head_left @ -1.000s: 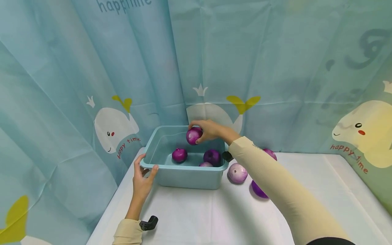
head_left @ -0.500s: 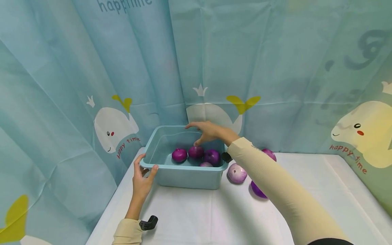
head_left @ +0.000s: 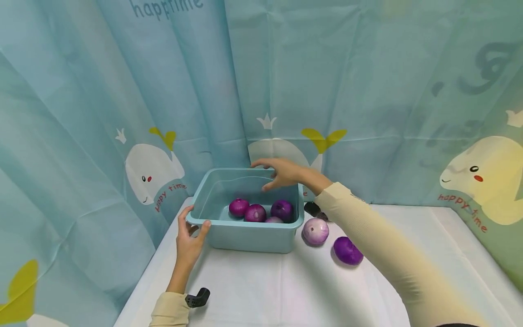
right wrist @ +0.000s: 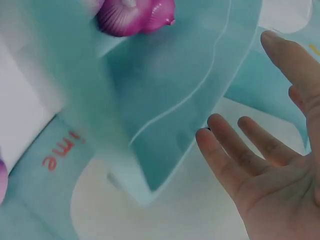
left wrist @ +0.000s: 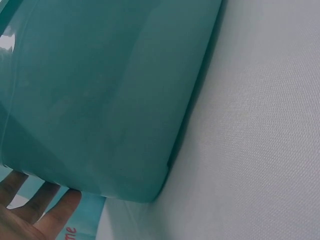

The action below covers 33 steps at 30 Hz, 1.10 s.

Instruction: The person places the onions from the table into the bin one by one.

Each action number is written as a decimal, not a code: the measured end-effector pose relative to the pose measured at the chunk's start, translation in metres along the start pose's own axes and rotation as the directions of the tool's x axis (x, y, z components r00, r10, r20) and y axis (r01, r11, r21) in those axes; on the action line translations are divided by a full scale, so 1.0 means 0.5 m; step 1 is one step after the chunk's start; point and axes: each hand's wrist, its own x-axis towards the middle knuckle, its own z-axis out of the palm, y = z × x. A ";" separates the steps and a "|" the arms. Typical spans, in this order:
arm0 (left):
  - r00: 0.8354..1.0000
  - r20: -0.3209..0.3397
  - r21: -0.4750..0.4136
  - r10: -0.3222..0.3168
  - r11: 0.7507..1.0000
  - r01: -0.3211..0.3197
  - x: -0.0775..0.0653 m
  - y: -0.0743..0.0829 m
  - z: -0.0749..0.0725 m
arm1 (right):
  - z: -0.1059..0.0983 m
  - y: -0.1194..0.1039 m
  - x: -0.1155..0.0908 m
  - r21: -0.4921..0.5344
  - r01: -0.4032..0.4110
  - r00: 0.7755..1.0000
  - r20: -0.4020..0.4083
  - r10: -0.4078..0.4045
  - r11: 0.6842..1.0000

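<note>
Left hand (head_left: 189, 247) grips blue bin (head_left: 249, 238) by near left corner. Inside, four onions (head_left: 255, 213) lie close together. Over bin, right hand (head_left: 283, 172) hangs, fingers spread, holding nothing. Right of bin, on white table (head_left: 253, 290), pale onion (head_left: 315, 231) and, farther right, deep-purple onion (head_left: 347, 251) sit apart. We judge loading under way, between two placements; next move, we think, calls for right hand reaching rightward and gripping pale onion.

A blue-green curtain (head_left: 392, 91) printed with white whales (head_left: 157, 168) and red lettering (head_left: 161, 202) hangs behind the white worktop (head_left: 253, 286)
</note>
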 end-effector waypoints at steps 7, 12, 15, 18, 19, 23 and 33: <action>1.000 0.002 0.011 0.004 1.000 -0.004 0.002 -0.001 -0.003 | -0.033 0.037 -0.082 0.021 0.054 0.995 -0.083 -0.052 0.998; 1.000 0.000 0.019 0.003 1.000 -0.003 0.004 -0.001 -0.003 | -0.050 0.082 -0.152 -0.020 0.022 0.986 -0.163 -0.025 1.000; 1.000 -0.004 0.031 -0.001 1.000 0.001 0.004 0.000 -0.003 | -0.055 0.110 -0.190 -0.043 0.002 0.978 -0.210 -0.011 0.999; 1.000 -0.005 0.041 -0.001 0.999 0.001 0.005 -0.001 -0.005 | -0.059 0.133 -0.229 -0.037 -0.025 0.971 -0.238 0.015 0.999; 1.000 -0.004 0.043 0.001 0.999 0.000 0.005 -0.001 -0.005 | -0.060 0.141 -0.243 -0.041 -0.031 0.969 -0.247 0.020 0.999; 1.000 0.002 0.045 0.004 0.999 -0.004 0.005 -0.002 -0.005 | -0.059 0.166 -0.295 -0.039 -0.054 0.959 -0.280 0.041 0.998; 1.000 0.001 0.032 0.000 0.999 0.000 0.000 0.000 -0.001 | -0.052 0.214 -0.407 -0.059 -0.080 0.932 -0.358 0.054 0.995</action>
